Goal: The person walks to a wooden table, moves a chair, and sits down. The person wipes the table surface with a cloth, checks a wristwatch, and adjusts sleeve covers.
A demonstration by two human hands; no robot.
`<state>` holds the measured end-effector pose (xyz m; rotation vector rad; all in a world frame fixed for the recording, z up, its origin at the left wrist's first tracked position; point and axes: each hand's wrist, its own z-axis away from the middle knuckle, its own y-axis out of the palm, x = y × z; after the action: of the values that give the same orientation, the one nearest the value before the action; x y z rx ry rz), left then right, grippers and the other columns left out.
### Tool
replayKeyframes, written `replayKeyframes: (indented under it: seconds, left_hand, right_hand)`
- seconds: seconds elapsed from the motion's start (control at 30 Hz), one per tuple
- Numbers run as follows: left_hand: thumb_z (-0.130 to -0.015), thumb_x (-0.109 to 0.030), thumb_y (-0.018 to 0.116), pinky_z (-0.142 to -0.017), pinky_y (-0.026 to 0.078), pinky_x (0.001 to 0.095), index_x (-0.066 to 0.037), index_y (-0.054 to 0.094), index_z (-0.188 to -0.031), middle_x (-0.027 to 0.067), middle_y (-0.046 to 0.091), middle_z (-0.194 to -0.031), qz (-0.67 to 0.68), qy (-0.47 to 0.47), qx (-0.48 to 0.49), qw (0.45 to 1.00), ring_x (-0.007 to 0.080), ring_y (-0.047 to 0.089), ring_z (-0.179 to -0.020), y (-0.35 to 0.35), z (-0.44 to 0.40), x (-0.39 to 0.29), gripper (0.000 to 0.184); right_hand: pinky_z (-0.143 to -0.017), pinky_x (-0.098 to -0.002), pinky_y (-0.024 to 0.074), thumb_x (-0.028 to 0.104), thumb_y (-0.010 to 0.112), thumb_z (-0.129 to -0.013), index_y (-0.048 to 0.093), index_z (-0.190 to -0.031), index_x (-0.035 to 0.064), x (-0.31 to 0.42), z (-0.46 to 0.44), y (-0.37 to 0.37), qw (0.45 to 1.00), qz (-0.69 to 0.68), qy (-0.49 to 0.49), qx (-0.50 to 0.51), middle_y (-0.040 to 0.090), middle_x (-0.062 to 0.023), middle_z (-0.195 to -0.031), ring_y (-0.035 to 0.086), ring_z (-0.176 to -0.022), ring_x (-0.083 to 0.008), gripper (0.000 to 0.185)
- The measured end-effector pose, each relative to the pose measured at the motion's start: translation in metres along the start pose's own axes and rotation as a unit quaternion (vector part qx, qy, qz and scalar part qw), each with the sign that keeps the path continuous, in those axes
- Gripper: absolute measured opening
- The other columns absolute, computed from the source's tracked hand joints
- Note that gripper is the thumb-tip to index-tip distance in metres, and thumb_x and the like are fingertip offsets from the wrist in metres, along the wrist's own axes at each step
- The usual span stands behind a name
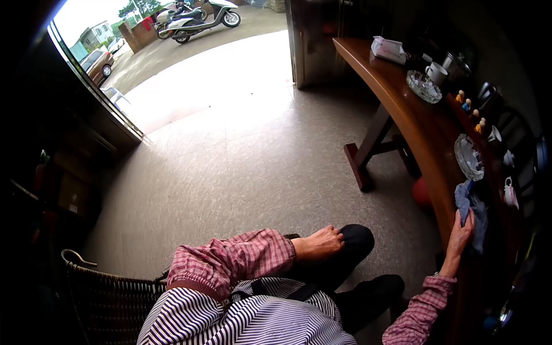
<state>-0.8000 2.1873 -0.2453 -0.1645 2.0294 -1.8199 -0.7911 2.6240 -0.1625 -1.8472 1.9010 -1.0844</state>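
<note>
My right hand (461,230) reaches onto the wooden table at the right, its fingers closed on a blue-grey cloth (463,202). Part of the cloth spreads over the tabletop beyond the fingers. Just past it lies a glass ashtray (469,157) with white bits inside. My left hand (326,241) rests on my dark-trousered knee, its fingers curled down; whether anything is under them is hidden.
The wooden table (379,86) curves along the right, bearing a tissue pack (388,49), a second glass ashtray (424,86), a white mug (436,73), small figurines and a pink-and-white cup (510,194). A wicker chair (115,293) is lower left. Scooters stand outside the doorway.
</note>
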Motion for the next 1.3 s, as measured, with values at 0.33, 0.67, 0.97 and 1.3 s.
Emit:
replayKeyframes:
  seconds: [0.33,0.67,0.97,1.3]
  left_hand:
    - [-0.081,-0.019,0.06,-0.074,0.049,0.0385,-0.004,0.065,-0.085,0.0101,0.065,-0.088,-0.02,0.005,0.004,1.0,0.0256,0.062,-0.087,0.006,-0.001,0.003,0.016]
    - [-0.08,-0.019,0.06,-0.073,0.049,0.0386,-0.005,0.066,-0.086,0.0091,0.065,-0.086,-0.017,0.007,-0.01,1.0,0.0253,0.063,-0.085,0.016,-0.002,0.006,0.016]
    - [-0.083,-0.018,0.058,-0.075,0.046,0.0377,-0.004,0.064,-0.088,0.0097,0.063,-0.087,-0.002,-0.009,0.016,1.0,0.0242,0.06,-0.086,0.009,-0.002,0.003,0.017]
    - [-0.08,-0.019,0.058,-0.073,0.047,0.037,-0.005,0.063,-0.083,0.0095,0.063,-0.084,0.022,-0.011,0.007,1.0,0.0247,0.06,-0.082,0.002,-0.001,-0.004,0.015]
  right_hand:
    - [-0.093,-0.0393,0.0449,0.018,0.063,-0.091,0.059,-0.114,-0.0078,0.004,-0.002,0.0,1.0,-0.009,0.011,0.022,0.06,-0.0227,-0.117,0.057,-0.107,-0.0366,0.035]
    - [-0.096,-0.0385,0.0439,0.021,0.062,-0.092,0.058,-0.117,-0.0093,0.011,0.001,-0.004,0.999,0.024,0.014,0.025,0.059,-0.0233,-0.12,0.056,-0.111,-0.0368,0.04]
    - [-0.098,-0.0419,0.0423,0.013,0.061,-0.091,0.058,-0.116,-0.009,0.024,0.003,-0.012,1.0,0.011,0.001,0.018,0.058,-0.0232,-0.121,0.055,-0.111,-0.0386,0.033]
    - [-0.099,-0.0417,0.0431,0.008,0.061,-0.09,0.06,-0.113,-0.0095,0.034,0.005,-0.015,0.999,0.04,-0.003,0.006,0.06,-0.0227,-0.119,0.056,-0.113,-0.0374,0.028]
